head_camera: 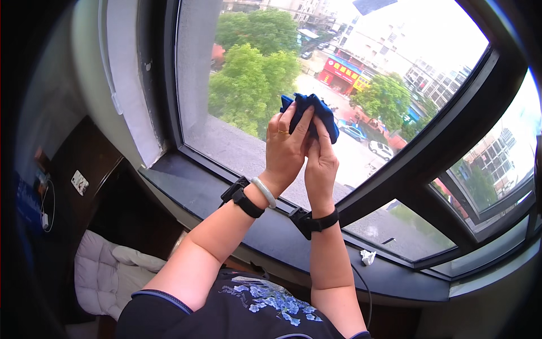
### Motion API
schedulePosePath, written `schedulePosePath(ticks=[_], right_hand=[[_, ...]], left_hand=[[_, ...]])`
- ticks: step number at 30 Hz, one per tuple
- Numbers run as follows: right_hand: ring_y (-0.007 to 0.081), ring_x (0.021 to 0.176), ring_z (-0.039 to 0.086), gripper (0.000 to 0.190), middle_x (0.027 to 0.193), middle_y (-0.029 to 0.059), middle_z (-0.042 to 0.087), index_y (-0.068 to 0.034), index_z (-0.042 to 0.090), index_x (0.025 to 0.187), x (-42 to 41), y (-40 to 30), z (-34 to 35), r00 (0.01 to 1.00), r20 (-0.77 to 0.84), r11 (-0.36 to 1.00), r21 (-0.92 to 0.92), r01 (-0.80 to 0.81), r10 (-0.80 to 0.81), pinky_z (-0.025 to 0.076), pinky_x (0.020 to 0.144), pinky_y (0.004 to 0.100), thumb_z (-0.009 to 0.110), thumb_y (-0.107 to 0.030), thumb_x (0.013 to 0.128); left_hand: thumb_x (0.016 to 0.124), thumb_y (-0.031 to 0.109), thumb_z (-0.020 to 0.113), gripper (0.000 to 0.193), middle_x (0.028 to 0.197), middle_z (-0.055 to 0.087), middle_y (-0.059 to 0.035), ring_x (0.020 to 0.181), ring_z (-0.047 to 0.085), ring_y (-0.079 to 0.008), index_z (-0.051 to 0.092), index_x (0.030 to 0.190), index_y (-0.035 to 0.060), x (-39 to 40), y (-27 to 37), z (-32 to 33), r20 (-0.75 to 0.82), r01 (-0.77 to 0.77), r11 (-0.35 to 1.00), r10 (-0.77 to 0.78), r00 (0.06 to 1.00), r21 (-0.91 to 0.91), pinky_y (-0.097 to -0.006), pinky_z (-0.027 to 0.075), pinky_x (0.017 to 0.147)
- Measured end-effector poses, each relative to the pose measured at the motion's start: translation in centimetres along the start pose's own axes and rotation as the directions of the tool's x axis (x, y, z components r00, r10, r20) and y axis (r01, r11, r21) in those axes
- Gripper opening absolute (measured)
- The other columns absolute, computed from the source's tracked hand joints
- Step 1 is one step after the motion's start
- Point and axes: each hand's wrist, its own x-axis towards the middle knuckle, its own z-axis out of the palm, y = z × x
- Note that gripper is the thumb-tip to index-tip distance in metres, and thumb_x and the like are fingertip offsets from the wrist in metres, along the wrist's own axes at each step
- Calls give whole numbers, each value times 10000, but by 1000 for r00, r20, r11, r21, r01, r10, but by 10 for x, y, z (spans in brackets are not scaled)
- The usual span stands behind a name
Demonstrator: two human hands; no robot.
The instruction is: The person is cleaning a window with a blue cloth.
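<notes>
A bunched blue cloth (324,116) is held between both hands in front of a large window pane (250,156). My left hand (286,142) has its fingers spread over the cloth's near side. A gold-coloured ring is on one finger, and a pale bangle (263,193) circles that wrist. My right hand (322,163) grips the lower right part of the cloth, its fingers close against the left hand. Part of the cloth is hidden behind the fingers. Whether it touches the glass I cannot tell. Black straps with small boxes sit on both wrists.
Below the glass runs a dark windowsill (271,239), with a crumpled white tissue (368,257) at its right. Thick dark window frame bars (406,182) stand to the right. At left are a padded grey seat cushion (99,271) and a phone (79,182) on a dark wooden surface.
</notes>
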Motion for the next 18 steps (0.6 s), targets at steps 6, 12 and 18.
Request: schedulePosePath(ticks=[6, 12, 18], right_hand=[[347, 1015, 662, 419, 1125, 250, 643, -143, 532, 1357, -42, 34, 27, 983, 153, 995, -7, -100, 100, 508, 860, 385, 458, -3, 970], [353, 972, 665, 402, 1086, 246, 653, -133, 532, 1355, -62, 55, 44, 982, 184, 999, -11, -38, 39, 510, 847, 389, 461, -25, 974], [336, 1004, 670, 385, 1087, 249, 657, -118, 538, 1341, -55, 45, 37, 979, 190, 998, -3, -69, 68, 506, 856, 372, 476, -37, 970]], left_hand=[[870, 95, 636, 554, 1356, 445, -186, 1158, 443, -328, 495, 1405, 111, -69, -34, -7, 51, 119, 985, -126, 991, 128, -426, 360, 1004], [945, 109, 551, 537, 1447, 350, -215, 1245, 401, -365, 411, 1463, 111, -101, -43, -14, 139, 267, 959, -279, 950, 99, -437, 322, 1077], [996, 103, 449, 582, 1596, 21, -221, 1473, 57, -403, 235, 1537, 139, -96, -25, -11, 203, 400, 898, -364, 909, -182, -471, 158, 1183]])
